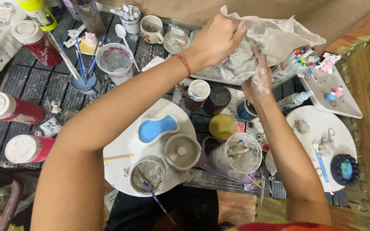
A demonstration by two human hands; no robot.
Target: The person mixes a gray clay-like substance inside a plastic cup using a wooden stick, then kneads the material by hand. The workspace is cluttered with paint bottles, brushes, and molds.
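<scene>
Near centre: round white plastic palette point(120, 169) carrying a cup of grey slurry point(147, 174) with a blue-handled brush point(155, 199) leaning in it. Just right: clear plastic cup point(237, 154), grey-smeared, wooden stick inside. Far left: blue pot of paintbrushes point(84, 83); red paint bottles with white caps point(9, 109) lying on dark slatted bench point(35, 81). Far right of centre: lump of pale grey clay point(238, 64) in crumpled translucent plastic bag point(275, 36), above the bench. Left hand point(219, 40) reaching over from above, grip clenched on bag. Right hand point(258, 79), clay-dusted, fingers up inside bag, grasping clay.
</scene>
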